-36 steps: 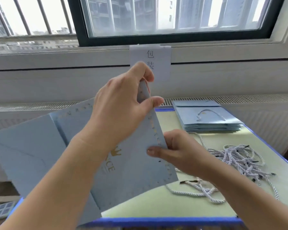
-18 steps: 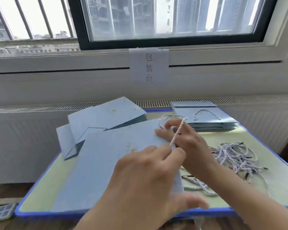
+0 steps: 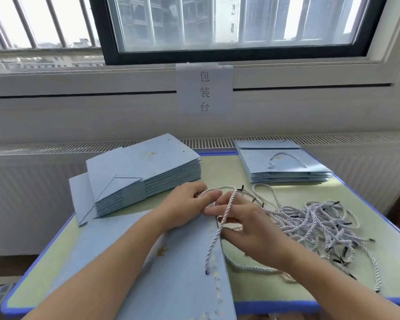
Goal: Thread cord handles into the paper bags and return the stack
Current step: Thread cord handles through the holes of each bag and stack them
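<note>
1. Light blue paper bag (image 3: pixel 178 262) lies flat on the table (image 3: pixel 259 282), near edge, its hole-punched rim running along its right side.
2. Left hand (image 3: pixel 185 206) rests on the bag's far end, fingers curled, cord (image 3: pixel 219 225) looping past its fingertips; an actual pinch can't be made out.
3. Right hand (image 3: pixel 243 225) just right of the left one, fingers bent around the same white twisted cord, holding it.
4. One cord end goes into a hole (image 3: pixel 207 271) in the bag's rim; the other black-tipped end (image 3: pixel 241 188) sticks up above the hands.
5. Loose pile of cords (image 3: pixel 319 222) on the table right of the hands.
6. Stack of bags without handles (image 3: pixel 143 172) behind left, flat.
7. Smaller stack of bags (image 3: pixel 282 165) at back right, top one showing a cord handle.
8. Paper sign (image 3: pixel 204 88) taped on the wall under the window (image 3: pixel 236 26).
</note>
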`<state>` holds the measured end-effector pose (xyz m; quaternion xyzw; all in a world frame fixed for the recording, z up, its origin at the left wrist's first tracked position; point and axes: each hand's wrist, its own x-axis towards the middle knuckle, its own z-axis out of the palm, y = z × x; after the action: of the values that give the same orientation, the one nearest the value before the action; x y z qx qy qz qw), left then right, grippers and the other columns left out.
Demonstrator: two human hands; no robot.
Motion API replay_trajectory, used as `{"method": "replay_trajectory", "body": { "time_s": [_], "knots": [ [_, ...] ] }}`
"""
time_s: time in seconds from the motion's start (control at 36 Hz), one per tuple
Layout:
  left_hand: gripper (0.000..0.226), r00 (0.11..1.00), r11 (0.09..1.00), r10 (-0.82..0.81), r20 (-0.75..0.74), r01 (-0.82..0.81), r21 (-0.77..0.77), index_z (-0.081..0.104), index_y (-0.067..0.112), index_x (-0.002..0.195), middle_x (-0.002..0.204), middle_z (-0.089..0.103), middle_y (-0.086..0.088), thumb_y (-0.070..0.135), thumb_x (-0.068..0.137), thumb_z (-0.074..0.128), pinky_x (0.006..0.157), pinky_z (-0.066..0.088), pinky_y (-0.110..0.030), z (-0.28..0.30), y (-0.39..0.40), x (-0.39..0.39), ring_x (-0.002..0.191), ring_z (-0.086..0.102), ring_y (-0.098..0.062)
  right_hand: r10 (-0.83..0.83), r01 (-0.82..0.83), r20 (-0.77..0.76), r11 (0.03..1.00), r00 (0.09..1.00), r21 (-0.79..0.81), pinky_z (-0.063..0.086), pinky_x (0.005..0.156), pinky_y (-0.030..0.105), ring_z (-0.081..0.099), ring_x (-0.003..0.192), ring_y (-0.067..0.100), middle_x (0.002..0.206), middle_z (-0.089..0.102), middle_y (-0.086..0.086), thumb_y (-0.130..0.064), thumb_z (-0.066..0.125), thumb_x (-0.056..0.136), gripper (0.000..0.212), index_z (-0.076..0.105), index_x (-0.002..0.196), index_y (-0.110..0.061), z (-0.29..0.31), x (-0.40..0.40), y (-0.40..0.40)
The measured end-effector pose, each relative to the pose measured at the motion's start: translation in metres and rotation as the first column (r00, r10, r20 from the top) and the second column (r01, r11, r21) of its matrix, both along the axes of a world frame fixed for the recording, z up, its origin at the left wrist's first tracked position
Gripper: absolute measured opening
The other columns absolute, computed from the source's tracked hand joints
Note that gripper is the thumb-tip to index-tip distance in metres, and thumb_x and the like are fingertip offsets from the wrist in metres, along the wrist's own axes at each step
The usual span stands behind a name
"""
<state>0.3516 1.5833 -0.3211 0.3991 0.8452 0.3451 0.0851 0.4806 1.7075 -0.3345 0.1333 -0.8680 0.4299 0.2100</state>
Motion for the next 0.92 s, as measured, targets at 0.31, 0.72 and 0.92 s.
{"method": "replay_trajectory", "body": {
  "time_s": [0.31,0.72,0.92],
  "knots": [
    [0.034,0.879,0.964,-0.088,0.469,-0.043,0.262,0.06,0.002,0.081,0.074,0.046,-0.009,0.035,0.073,0.062,0.065,0.034,-0.028,-0.02,-0.014,-0.009,0.069,0.041,-0.016,-0.037,0.026,0.332,0.999,0.942,0.035,0.048,0.064,0.026,0.057,0.068,0.008,0.079,0.068,-0.001,0.001,0.047,0.084,0.027,0.061,0.088,-0.021,0.025,0.004,0.028],
    [0.052,0.618,0.901,-0.34,0.709,-0.003,0.434,0.064,-0.001,0.11,0.101,0.071,-0.013,0.012,0.064,0.044,0.076,0.055,-0.022,-0.016,-0.027,-0.017,0.088,0.067,-0.016,-0.279,0.012,0.296,0.746,0.914,0.666,0.031,0.066,0.031,0.048,0.09,0.013,0.092,0.053,-0.008,-0.031,0.047,0.088,0.004,0.044,0.086,-0.03,0.011,0.005,-0.012],
    [0.049,0.607,0.902,-0.35,0.714,0.011,0.433,0.064,0.002,0.105,0.098,0.07,-0.013,0.011,0.062,0.043,0.075,0.053,-0.025,-0.014,-0.025,-0.017,0.087,0.065,-0.018,-0.047,0.125,0.512,0.985,0.858,-0.119,0.043,0.057,0.029,0.054,0.064,0.017,0.074,0.065,0.011,-0.004,0.053,0.088,0.02,0.048,0.074,-0.018,0.018,-0.001,0.002]
  ]
}}
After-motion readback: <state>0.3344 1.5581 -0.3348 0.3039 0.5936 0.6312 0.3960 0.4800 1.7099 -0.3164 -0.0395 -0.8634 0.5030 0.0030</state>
